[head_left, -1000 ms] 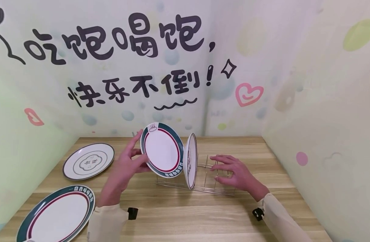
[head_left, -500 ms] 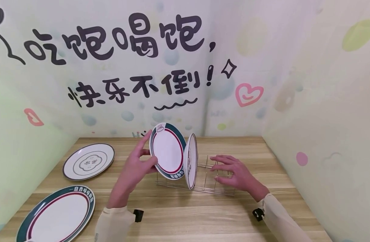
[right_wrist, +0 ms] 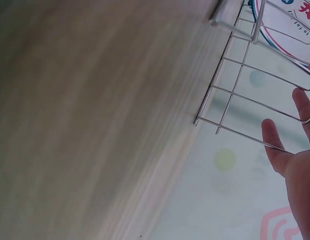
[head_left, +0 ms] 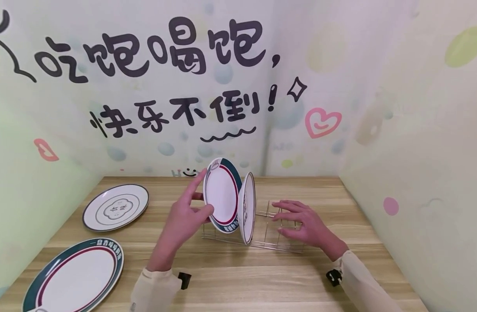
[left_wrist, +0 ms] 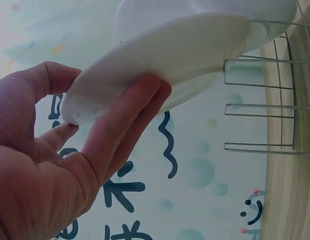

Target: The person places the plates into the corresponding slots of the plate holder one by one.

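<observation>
My left hand (head_left: 187,216) pinches a white plate with a green rim and red ring (head_left: 222,195) by its left edge, thumb in front and fingers behind. The plate is tilted on edge, its lower part over the wire dish rack (head_left: 277,247). Its pale underside shows in the left wrist view, with fingers (left_wrist: 122,112) lying along it. Beside it a white plate with a thin dark rim (head_left: 248,210) stands upright in the rack. My right hand (head_left: 305,223) is at the rack's right end, fingers spread and slightly bent among the wires, apparently touching them.
At the left of the wooden table (head_left: 230,286) lie a white plate with a printed emblem (head_left: 102,216) and, nearer, a larger green-rimmed plate (head_left: 78,277). A printed wall sheet (head_left: 289,147) closes off the back and sides.
My left hand has moved right with the green-rimmed plate, turning it more edge-on and closer to the upright plate. The right hand has stayed at the rack's end.
</observation>
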Available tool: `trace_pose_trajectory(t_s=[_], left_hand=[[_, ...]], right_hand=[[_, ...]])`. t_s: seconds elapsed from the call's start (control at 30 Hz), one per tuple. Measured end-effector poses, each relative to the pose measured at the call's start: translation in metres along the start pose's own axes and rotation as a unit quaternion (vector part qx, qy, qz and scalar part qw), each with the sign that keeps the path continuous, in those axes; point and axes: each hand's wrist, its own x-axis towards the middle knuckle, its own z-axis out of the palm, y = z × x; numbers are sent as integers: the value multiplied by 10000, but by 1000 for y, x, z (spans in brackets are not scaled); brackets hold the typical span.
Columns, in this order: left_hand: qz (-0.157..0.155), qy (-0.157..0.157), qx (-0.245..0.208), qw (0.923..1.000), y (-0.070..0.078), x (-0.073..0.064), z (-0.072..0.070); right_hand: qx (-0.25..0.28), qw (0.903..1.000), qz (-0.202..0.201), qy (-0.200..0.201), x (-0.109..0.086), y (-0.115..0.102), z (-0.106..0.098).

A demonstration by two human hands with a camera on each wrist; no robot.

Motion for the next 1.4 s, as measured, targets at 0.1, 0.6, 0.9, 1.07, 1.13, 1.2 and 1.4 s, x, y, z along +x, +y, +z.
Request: trace_pose_trajectory(t_s=[0.1,0.6,0.9,1.07,1.13,1.2,1.4], left_hand=[[199,49,452,9988,1,-1,4],[919,233,1550,9834,-4,-3,32],[949,196,1853,9779,-9,-3,43],[929,170,1836,9785,-9,-2,42],[912,159,1820,9789,-9,-2,42],[893,147,1791,9797,-9,-2,42],[820,120,1717,9817,-11,-1,42]], right_hand=[[4,10000,-14,12,0,0,0],[-32,10000,-23,70,0,1,1],[-53,9999,-98,104,0,0,1],[-37,9999,-127,108,1,-2,-1],[-31,9998,-137,113,1,-2,-1],[-20,9998,-131,113,1,-2,-1],[-60,9999,-128,88,0,0,1]])
